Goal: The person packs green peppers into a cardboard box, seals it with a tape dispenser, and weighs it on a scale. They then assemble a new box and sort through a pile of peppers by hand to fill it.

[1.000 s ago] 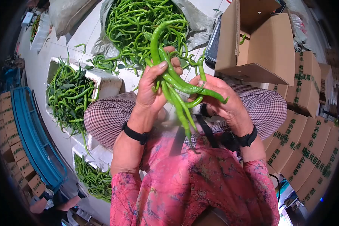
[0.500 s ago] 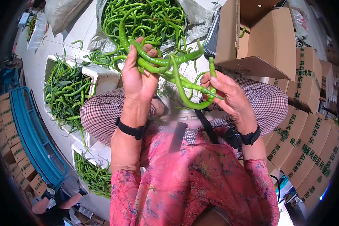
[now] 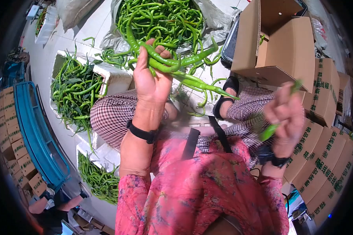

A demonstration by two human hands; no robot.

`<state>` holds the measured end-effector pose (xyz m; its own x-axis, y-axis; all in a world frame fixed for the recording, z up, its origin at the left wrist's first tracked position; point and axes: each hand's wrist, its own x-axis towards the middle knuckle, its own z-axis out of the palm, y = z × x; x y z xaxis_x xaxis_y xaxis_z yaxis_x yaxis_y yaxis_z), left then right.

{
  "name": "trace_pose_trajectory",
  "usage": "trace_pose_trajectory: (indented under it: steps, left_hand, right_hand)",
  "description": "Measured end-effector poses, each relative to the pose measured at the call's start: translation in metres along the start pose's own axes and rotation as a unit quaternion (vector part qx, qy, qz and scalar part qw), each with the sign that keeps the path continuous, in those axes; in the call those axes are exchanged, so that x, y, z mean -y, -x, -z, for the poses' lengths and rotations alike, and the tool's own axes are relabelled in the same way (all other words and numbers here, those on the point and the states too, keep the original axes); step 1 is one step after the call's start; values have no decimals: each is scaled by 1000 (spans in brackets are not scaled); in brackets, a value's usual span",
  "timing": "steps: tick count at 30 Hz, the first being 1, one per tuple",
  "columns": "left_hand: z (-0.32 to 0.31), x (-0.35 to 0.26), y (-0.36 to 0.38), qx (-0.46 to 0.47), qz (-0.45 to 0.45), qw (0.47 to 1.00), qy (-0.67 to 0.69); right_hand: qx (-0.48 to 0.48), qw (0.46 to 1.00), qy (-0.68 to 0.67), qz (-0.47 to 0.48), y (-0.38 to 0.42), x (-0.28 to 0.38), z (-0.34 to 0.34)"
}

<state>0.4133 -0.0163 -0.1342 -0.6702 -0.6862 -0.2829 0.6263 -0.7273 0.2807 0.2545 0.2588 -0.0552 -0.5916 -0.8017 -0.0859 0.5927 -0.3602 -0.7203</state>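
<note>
My left hand (image 3: pixel 153 76) is closed round several long green chili peppers (image 3: pixel 192 59), whose curved ends stick out on both sides of the palm. It is raised in front of the big heap of chili peppers (image 3: pixel 161 25) in an open plastic sack. Over on the right, my right hand (image 3: pixel 284 113) is smeared by motion, near the open cardboard box (image 3: pixel 288 47). A blurred green chili pepper (image 3: pixel 268 132) shows at its fingers, with another green tip above them. A few chili peppers are visible inside the box.
To the left, a white foam box (image 3: pixel 113 78) overflows with chili peppers; another foam box (image 3: pixel 102 150) lies nearer. Stacked printed cartons (image 3: pixel 321 156) stand at the right. A blue cart (image 3: pixel 31 129) is at far left. Loose peppers lie on the tiled floor.
My right hand has moved away from my left, toward the right, carrying a chili pepper. The left hand still grips its bunch. The whole view has shifted slightly.
</note>
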Motion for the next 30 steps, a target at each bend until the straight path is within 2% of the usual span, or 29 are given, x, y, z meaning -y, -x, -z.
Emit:
trace_pose_trajectory:
  steps: [2, 3, 4, 5, 6, 7, 8, 10, 12, 13, 14, 15, 17, 20, 23, 25, 28, 30]
  left_hand:
    - [0, 3, 1, 21, 15, 1000, 6]
    - [0, 5, 1, 23, 15, 1000, 9]
    - [1, 5, 1, 36, 25, 999, 3]
    - [0, 6, 0, 50, 34, 998, -4]
    - [-2, 8, 2, 57, 45, 997, -5]
    - [-6, 9, 3, 58, 43, 997, -3]
    - [-9, 11, 5, 55, 43, 997, -16]
    - [-7, 12, 6, 74, 61, 995, -9]
    - [-8, 17, 8, 90, 73, 993, -13]
    - [-9, 18, 9, 106, 87, 990, -15]
    - [-6, 19, 9, 103, 92, 990, -28]
    - [-8, 20, 10, 106, 93, 990, -29]
    - [-11, 23, 15, 102, 109, 987, -54]
    - [-17, 21, 18, 97, 125, 984, -77]
    - [-6, 16, 14, 134, 129, 979, -81]
    - [-4, 17, 12, 174, 128, 965, -146]
    - [-14, 20, 17, 136, 113, 970, -169]
    - [-15, 24, 15, 120, 84, 968, -203]
  right_hand:
    - [-82, 995, -8, 55, -15, 52, 19]
    - [-61, 982, 152, 93, -28, 74, 29]
    - [-103, 952, 269, 104, -42, 86, 36]
    - [-101, 952, 269, 107, -51, 85, 36]
    - [-180, 843, 485, 147, -59, 79, 34]
    - [-246, 679, 668, 179, -65, 72, 30]
    - [-243, 691, 662, 162, -64, 62, 21]
    - [-113, 779, 614, 60, -53, 43, -7]
    - [4, 853, 511, -104, -54, 7, -22]
    - [71, 889, 434, -123, -57, -17, -13]
    - [83, 942, 276, -171, -56, -39, -12]
    - [42, 955, 157, -249, -60, -58, -11]
    - [44, 938, 30, -343, -64, -72, -21]
    - [133, 918, -84, -363, -65, -86, -32]
    - [150, 919, -64, -358, -65, -92, -28]
    - [123, 921, -55, -364, -63, -96, -27]
    - [103, 929, 0, -357, -64, -94, -25]
    - [107, 934, -29, -341, -63, -90, -28]
